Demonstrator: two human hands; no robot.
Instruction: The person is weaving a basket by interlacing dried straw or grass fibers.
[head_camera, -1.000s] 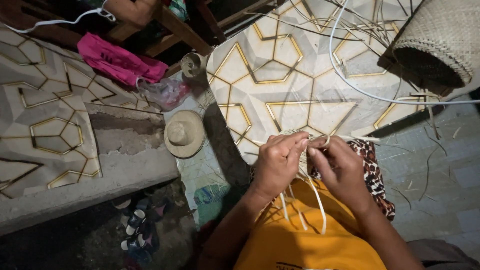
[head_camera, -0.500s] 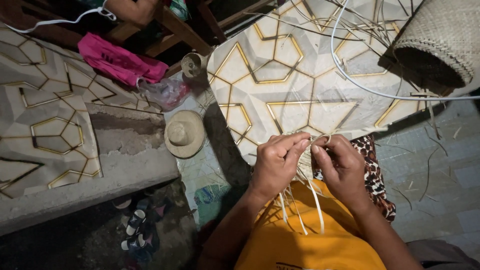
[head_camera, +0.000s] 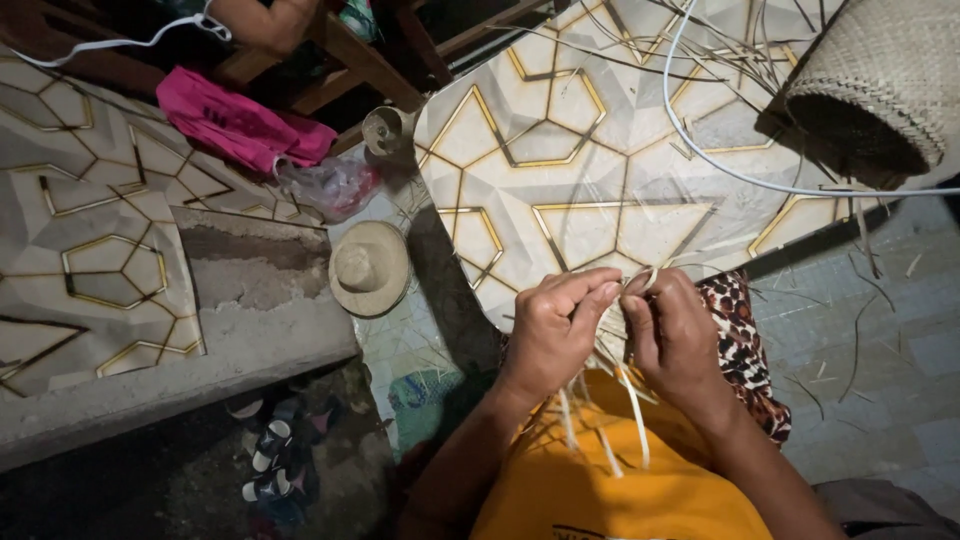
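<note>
A small bundle of pale straw strips (head_camera: 612, 335) is pinched between both hands, held just above the yellow shirt (head_camera: 600, 490) at the bottom of the view. The left hand (head_camera: 555, 335) is closed on the strips from their left, fingers curled and fingertips (head_camera: 600, 295) pressed against the weave; the right hand (head_camera: 675, 340) is closed on the same strips from their right, thumb and forefinger meeting at the top. The strips lie directly between the two sets of fingers, neither hand clearly nearer, and their long axis runs up and down: loose ends hang toward the shirt, short tips stand above the knuckles.

Compared with the frame a second ago, the hands are drawn a little closer together and lower over the shirt, and the right fingertips are now tucked against the left.

Just right of the strips, a leopard-print cloth (head_camera: 745, 345) is seen. Left of them, a small woven straw hat (head_camera: 368, 268) rests on the floor. Beyond the strips, a patterned mat with gold lines (head_camera: 560, 150) is spread, crossed by a white cable (head_camera: 700, 150). Farther right of them, a woven basket (head_camera: 880, 80) lies on its side. Far to their upper left, a pink cloth (head_camera: 235, 120) is laid.
</note>
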